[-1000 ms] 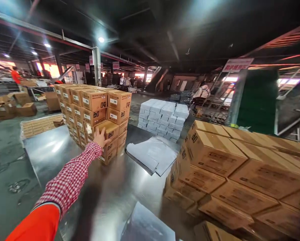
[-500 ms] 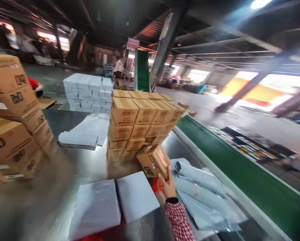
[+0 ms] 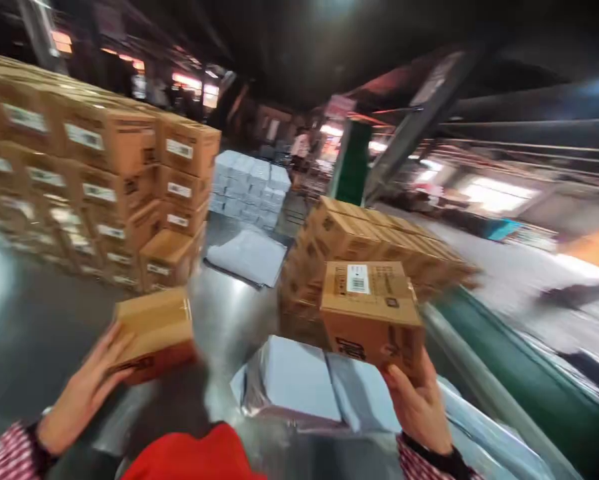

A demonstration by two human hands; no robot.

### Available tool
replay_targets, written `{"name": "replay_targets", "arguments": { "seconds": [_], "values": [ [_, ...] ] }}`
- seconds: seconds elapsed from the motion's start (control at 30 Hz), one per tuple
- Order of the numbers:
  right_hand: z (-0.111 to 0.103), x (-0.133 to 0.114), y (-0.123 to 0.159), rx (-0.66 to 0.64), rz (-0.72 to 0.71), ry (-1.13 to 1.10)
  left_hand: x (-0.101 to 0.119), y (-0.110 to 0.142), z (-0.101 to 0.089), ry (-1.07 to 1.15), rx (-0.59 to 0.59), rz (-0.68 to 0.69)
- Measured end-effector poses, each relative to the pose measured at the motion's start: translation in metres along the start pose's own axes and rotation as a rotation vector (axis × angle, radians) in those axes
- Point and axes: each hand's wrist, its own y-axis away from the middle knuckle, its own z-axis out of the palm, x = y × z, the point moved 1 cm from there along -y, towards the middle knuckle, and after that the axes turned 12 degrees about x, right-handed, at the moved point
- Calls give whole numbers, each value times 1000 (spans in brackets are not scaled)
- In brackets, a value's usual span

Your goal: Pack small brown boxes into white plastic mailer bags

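Note:
My right hand [image 3: 422, 400] grips a brown cardboard box [image 3: 364, 333] by its lower right corner, holding it up over the table. A white barcode label is on its top face. My left hand [image 3: 92, 383] is closed on the left end of another cardboard box [image 3: 154, 327], thumb on the front and fingers along the side. Whether that box rests on the table I cannot tell. Between my hands lie two wrapped white packages [image 3: 299, 380], side by side. Behind the right-hand box stands a stack of brown cartons [image 3: 344, 237].
Tall rows of labelled cartons [image 3: 104, 147] line the left side. Flat white bags [image 3: 249, 257] lie on the metal table [image 3: 224, 307]. A green conveyor belt [image 3: 524, 367] runs along the right. White parcels [image 3: 249, 180] are piled at the back, where a person [image 3: 299, 147] stands.
The view has swung left. My right hand has lifted its box from beside the carton stack. My left hand has come into view, gripping a second box.

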Motion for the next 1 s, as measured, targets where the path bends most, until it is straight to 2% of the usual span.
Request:
{"name": "replay_targets", "arguments": {
  "seconds": [0.07, 0.13, 0.2, 0.3, 0.4, 0.47, 0.53, 0.67, 0.83, 0.93, 1.0],
  "values": [
    [51, -1, 28, -137, 14, 27, -33, 49, -5, 49, -79, -23],
    [101, 5, 59, -285, -2, 77, -59, 88, 12, 108, -176, -46],
    [146, 14, 92, -460, -32, 143, -79, 117, 35, 186, -279, -93],
    [199, 32, 141, -714, -78, 253, -94, 142, 56, 337, -312, -235],
    [233, 50, 187, -906, -155, 371, -99, 148, 52, 416, -282, -367],
    [246, 62, 214, -985, -241, 446, -98, 145, 44, 443, -330, -406],
    [251, 72, 234, -1011, -324, 516, -94, 138, 35, 456, -400, -436],
    [249, 76, 250, -1017, -348, 632, -88, 120, 27, 450, -467, -480],
    [234, 71, 250, -977, -188, 665, -85, 115, 29, 478, -493, -482],
    [233, 85, 256, -915, 30, 536, -88, 116, 31, 461, -500, -471],
    [239, 101, 269, -950, 181, 467, -91, 114, 32, 430, -501, -468]
  ]
}}
